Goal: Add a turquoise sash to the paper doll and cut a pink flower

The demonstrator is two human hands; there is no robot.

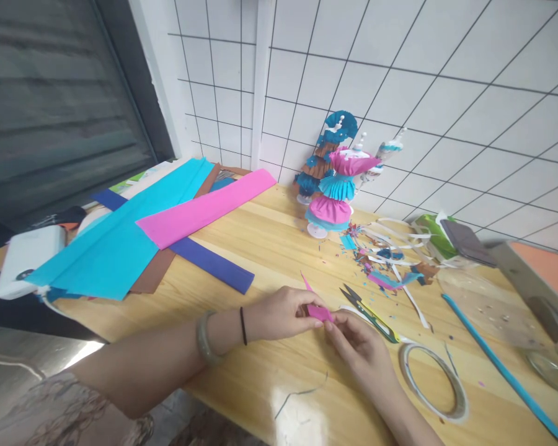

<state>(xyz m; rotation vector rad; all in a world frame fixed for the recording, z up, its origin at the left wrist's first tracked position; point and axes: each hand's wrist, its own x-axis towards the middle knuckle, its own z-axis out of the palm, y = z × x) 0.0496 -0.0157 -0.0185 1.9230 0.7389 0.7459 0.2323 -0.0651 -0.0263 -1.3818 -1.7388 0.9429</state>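
Between my two hands is a small folded piece of pink crepe paper. My left hand pinches its left part between thumb and fingers. At its right end, the thumb and forefinger of my right hand grip it too, while the other fingers curl. A thin pink strip sticks up behind my left fingers. Just beyond my right hand lie thread snips with green and yellow handles, their blades apart. A roll of tape lies flat to the right of my right hand.
Crepe paper sheets, blue, pink and purple, overlap at the left. Ruffled paper figures stand against the tiled wall. Paper scraps litter the back right. A long blue strip runs along the right; a phone lies behind.
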